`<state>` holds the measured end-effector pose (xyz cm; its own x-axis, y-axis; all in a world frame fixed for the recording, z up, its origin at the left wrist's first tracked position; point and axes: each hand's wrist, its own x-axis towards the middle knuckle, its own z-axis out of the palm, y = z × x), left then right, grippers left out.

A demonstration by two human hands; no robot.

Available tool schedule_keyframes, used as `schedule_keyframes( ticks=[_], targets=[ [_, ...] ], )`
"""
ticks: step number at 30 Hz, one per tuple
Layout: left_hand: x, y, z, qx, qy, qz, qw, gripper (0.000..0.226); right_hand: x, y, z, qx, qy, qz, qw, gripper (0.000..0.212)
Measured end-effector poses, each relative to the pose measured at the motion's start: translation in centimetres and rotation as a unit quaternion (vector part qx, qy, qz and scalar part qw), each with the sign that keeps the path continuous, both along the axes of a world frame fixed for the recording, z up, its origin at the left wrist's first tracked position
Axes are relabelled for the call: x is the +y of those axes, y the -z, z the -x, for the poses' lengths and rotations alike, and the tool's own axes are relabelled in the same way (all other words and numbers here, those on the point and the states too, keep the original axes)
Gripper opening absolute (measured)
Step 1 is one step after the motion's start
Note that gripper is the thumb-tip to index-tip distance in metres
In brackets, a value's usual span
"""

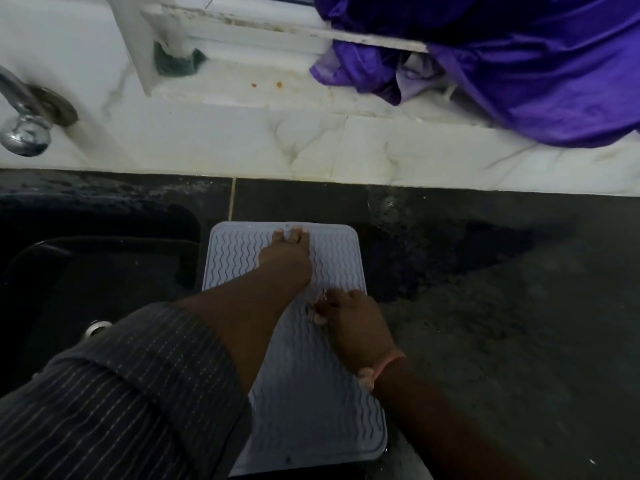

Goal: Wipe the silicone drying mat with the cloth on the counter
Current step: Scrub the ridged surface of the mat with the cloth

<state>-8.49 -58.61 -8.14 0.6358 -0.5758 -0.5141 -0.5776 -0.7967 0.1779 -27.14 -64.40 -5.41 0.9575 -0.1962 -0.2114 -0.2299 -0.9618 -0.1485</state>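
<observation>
Head view: the grey silicone drying mat (325, 393) lies flat on the dark counter (519, 323), the sink (104, 271) at its nine o'clock. The left hand (285, 259) presses straight fingers at the mat's twelve o'clock edge. The right hand (353, 323) curls mid-mat; whether it grips a cloth is unclear. The mat looks floppy and light, best pinned at an edge

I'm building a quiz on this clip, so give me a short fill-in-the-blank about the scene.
1. The left hand presses near the mat's ____ edge.
2. The mat's ridges form a ____ pattern.
3. The sink lies to the mat's ____.
4. The fabric on the sill is ____.

Missing words: far; wavy; left; purple
</observation>
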Motion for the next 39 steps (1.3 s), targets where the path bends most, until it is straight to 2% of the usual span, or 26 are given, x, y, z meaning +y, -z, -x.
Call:
schedule_keyframes(
  ticks=[3,5,7,9,11,12,14,17,20,23,30,33,36,38,39],
  targets=[
    [0.3,0.3,-0.3,-0.013,0.01,0.019,1.0,0.088,0.9,-1.2,2.0,0.067,-0.044,-0.019,0.997,0.036],
    [0.7,0.5,-0.5,-0.038,0.029,0.027,0.998,0.088,0.0,-2.6,1.7,0.099,-0.054,-0.071,0.991,0.03],
    [1.8,1.1,-0.5,-0.082,0.055,0.071,0.993,0.087,-1.7,-4.0,0.1,0.068,-0.021,-0.187,0.98,0.022],
    [3.5,1.9,-0.3,-0.129,0.07,0.148,0.978,0.08,-3.2,-4.7,-2.8,-0.018,0.026,-0.227,0.973,0.019],
    [5.3,3.2,0.1,-0.184,0.065,0.2,0.96,0.07,-4.4,-3.9,-6.6,-0.087,0.072,-0.163,0.98,0.021],
    [5.9,3.8,0.3,-0.198,0.059,0.209,0.956,0.066,-4.7,-3.3,-8.3,-0.097,0.094,-0.125,0.983,0.028],
    [6.3,4.4,0.5,-0.199,0.048,0.225,0.953,0.063,-4.8,-2.0,-10.8,-0.075,0.098,-0.069,0.99,0.046],
    [6.1,4.4,0.3,-0.188,0.045,0.238,0.952,0.064,-4.0,0.2,-11.9,-0.012,0.051,-0.019,0.998,0.054],
    [6.1,4.0,0.4,-0.193,0.043,0.237,0.951,0.065,-2.9,1.6,-10.7,-0.03,0.074,-0.011,0.997,0.055],
    [6.1,3.7,0.5,-0.191,0.036,0.24,0.951,0.065,-2.1,1.7,-9.0,-0.045,0.068,-0.004,0.997,0.047],
    [5.9,4.8,0.2,-0.206,0.043,0.207,0.955,0.064,3.1,0.8,0.7,-0.043,0.053,-0.031,0.997,0.048],
    [6.0,5.1,0.2,-0.207,0.042,0.206,0.955,0.062,4.7,-0.3,3.6,0.013,0.065,-0.062,0.996,0.048],
    [6.0,5.1,0.1,-0.203,0.042,0.214,0.955,0.06,3.6,-2.7,3.3,0.102,0.032,-0.109,0.988,0.038],
    [6.0,5.0,0.2,-0.203,0.037,0.221,0.953,0.059,1.8,-4.5,1.5,0.117,0.049,-0.234,0.964,0.026],
    [6.0,4.9,0.2,-0.202,0.034,0.223,0.953,0.059,0.7,-5.2,0.4,0.092,0.08,-0.303,0.945,0.023]
  ],
)
